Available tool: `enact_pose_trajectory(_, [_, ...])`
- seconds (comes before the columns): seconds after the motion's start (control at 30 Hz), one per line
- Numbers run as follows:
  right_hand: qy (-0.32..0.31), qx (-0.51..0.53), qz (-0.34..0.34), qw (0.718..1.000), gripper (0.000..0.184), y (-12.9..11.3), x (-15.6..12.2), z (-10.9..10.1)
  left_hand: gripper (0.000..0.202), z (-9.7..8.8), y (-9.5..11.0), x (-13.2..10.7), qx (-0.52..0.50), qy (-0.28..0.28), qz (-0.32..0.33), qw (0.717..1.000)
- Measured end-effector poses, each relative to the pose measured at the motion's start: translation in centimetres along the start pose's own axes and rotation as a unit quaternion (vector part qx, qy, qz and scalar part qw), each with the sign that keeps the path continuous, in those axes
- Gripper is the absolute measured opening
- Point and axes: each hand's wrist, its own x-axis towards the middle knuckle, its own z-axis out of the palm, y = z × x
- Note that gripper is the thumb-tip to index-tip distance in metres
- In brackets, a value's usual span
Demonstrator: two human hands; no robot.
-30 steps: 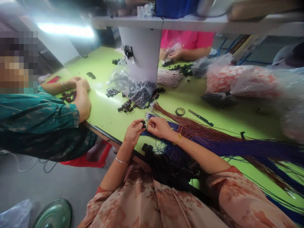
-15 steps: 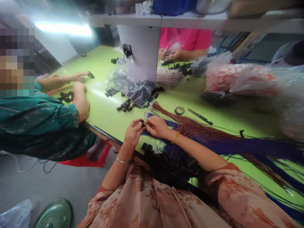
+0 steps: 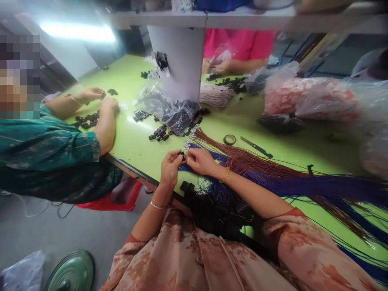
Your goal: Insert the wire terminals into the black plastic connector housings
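My left hand point(image 3: 169, 169) is closed, its thumb and fingers pinching a small black connector housing point(image 3: 182, 155). Right beside the housing, my right hand point(image 3: 200, 161) is closed in a pinch. What its fingertips hold is too small to make out. Under and behind my right hand run blue wires point(image 3: 273, 185) with silvery tips. A bundle of brown wires point(image 3: 212, 144) lies just beyond them. In front of my body is a heap of black housings point(image 3: 218, 214) at the table edge.
On the green table point(image 3: 130, 149) lie a tape roll point(image 3: 229, 140), a dark blade-like tool point(image 3: 257, 147), black-and-red parts point(image 3: 159, 133) and a plastic bag point(image 3: 178, 117). A white post point(image 3: 178, 64) stands behind. One co-worker point(image 3: 45, 149) sits left, another point(image 3: 238, 50) opposite. Filled bags point(image 3: 312, 97) lie right.
My hands stay together at the black housing with barely any shift. The left co-worker's hand has drawn back from a black part, which now lies on the table. The view has tilted slightly.
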Motion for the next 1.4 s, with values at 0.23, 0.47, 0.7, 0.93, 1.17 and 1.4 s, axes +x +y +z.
enact_pose_trajectory(0.23, [-0.036,-0.066,-0.009,0.997,0.015,0.4,-0.1,-0.1,0.030,0.5,-0.3,-0.5,0.043,0.005,0.013,0.999])
enact_pose_trajectory(0.47, [0.005,-0.168,0.133,0.977,0.021,5.1,2.2,-4.3,0.033,-0.6,0.1,0.5,-0.002,-0.028,-0.077,0.997])
enact_pose_trajectory(0.7, [-0.063,-0.300,0.176,0.935,0.021,6.8,2.8,-2.7,0.031,-0.4,-0.4,0.6,-0.013,-0.043,-0.093,0.995])
enact_pose_trajectory(0.93, [0.001,-0.215,0.123,0.969,0.016,5.7,2.6,-2.4,0.030,-0.3,-0.4,0.7,-0.015,-0.057,-0.102,0.993])
enact_pose_trajectory(1.17, [0.034,0.070,0.016,0.997,0.011,1.3,3.3,-2.0,0.027,0.0,-0.4,0.8,-0.046,-0.056,-0.110,0.991])
enact_pose_trajectory(1.4, [0.025,0.206,0.037,0.977,0.013,-1.6,2.8,-2.4,0.022,0.0,-0.1,0.5,-0.090,-0.060,-0.108,0.988])
